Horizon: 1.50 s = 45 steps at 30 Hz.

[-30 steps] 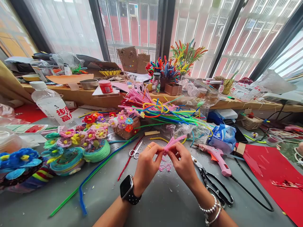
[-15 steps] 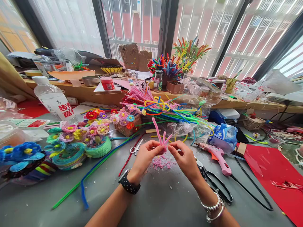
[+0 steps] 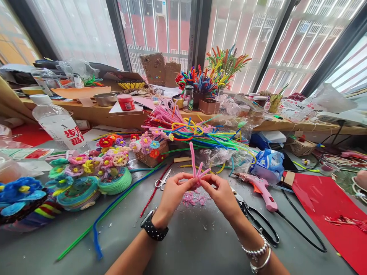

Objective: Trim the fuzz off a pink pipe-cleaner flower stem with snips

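Between my two hands I hold a pink pipe cleaner piece (image 3: pixel 193 158), with one long stem standing up and shorter ends fanning to the right. My left hand (image 3: pixel 177 193), with a dark watch on its wrist, pinches it from the left. From the right, my right hand (image 3: pixel 219 191) pinches the same piece, thumb and forefinger close to the left ones. The part between the fingertips is largely hidden. Under the hands, pink fuzz clippings (image 3: pixel 195 198) lie on the grey table (image 3: pixel 183 244).
White scissors (image 3: pixel 163 180) lie left of my hands, black-handled shears (image 3: pixel 258 221) and a pink glue gun (image 3: pixel 265 193) to the right. Pipe cleaner flower pots (image 3: pixel 114 179) and a water bottle (image 3: pixel 61 126) stand left. Behind is a heap of pipe cleaners (image 3: pixel 200 133).
My right fingers have closed in on the pink piece beside the left ones. Its long stem stands more upright. The whole view has shifted slightly.
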Tool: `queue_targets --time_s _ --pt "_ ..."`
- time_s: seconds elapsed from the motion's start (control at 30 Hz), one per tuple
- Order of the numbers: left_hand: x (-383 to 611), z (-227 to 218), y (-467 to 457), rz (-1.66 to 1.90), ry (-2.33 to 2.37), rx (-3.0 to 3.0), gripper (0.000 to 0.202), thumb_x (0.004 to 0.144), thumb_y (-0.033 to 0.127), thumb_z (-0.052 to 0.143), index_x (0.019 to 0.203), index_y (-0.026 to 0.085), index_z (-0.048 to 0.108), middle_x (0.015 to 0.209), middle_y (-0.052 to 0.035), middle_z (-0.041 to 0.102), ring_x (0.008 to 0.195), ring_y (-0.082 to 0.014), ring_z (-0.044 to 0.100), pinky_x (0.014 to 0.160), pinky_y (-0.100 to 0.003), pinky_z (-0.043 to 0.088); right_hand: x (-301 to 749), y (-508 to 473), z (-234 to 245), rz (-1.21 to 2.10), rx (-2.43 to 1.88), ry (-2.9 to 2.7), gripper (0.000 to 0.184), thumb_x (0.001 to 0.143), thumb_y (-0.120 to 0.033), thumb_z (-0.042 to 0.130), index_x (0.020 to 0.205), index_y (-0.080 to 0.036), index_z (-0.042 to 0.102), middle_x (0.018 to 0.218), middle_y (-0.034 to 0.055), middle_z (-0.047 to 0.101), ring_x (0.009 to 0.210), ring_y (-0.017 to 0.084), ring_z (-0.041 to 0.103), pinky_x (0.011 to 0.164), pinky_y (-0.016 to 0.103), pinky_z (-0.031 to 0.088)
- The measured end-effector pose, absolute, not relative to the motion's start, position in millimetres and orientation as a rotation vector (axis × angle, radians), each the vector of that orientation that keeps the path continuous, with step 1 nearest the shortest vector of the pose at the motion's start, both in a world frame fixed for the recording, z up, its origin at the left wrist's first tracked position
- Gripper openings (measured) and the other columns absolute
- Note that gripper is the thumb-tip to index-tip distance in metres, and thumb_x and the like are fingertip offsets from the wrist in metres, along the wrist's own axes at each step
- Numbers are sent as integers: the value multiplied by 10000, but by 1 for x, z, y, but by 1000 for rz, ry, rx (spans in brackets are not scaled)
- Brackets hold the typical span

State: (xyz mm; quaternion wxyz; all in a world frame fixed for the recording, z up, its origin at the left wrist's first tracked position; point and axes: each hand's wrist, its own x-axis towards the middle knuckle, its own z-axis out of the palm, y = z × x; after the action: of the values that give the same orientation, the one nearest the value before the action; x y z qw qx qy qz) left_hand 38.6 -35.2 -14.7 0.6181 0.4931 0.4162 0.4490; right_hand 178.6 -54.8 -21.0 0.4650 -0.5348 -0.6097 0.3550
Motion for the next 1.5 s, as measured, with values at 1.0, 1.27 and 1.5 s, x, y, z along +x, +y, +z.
queue_targets --time_s 1.0,1.27,1.5 --pt "31 -12 -32 838 801 920 192 613 228 691 778 129 686 785 -55 684 709 -126 607 751 -249 463 188 -50 -27 1384 -1066 -1299 247 771 -373 518 667 -150 506 567 -40 455 465 61 316 440 203 235" --pt "28 -14 -31 837 802 857 210 620 216 690 805 119 665 801 -58 669 728 -119 601 757 -240 465 194 -55 -21 296 -1141 -1803 93 802 -188 496 851 -181 575 811 45 549 672 137 506 578 245 415" --pt "32 -11 -33 864 843 886 177 589 198 707 729 119 632 729 -20 643 692 -106 590 706 -227 454 192 -57 -30 -119 -1031 -1978 153 816 -116 476 912 -182 575 795 58 577 723 156 529 630 260 437"
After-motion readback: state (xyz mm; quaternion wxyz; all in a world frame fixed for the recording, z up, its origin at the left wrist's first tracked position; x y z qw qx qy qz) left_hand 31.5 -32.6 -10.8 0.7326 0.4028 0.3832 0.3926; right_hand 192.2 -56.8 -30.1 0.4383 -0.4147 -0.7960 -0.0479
